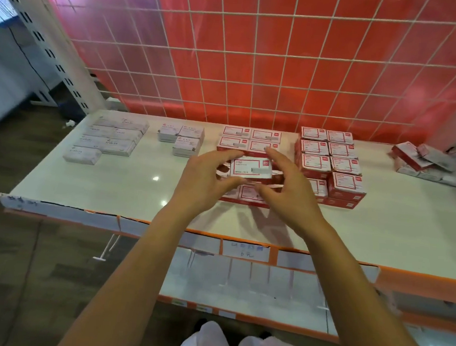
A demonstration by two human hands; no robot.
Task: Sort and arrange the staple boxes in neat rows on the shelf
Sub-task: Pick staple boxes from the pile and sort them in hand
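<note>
Both hands hold one red-and-white staple box at mid-shelf. The left hand grips its 9 o'clock end; the right hand pinches its 3 o'clock end. The box is over a low red block. A taller red stack stands just beside at 3 o'clock, with a loose heap beyond. White boxes lie at 9 o'clock. A wire grid closes 12 o'clock.
</note>
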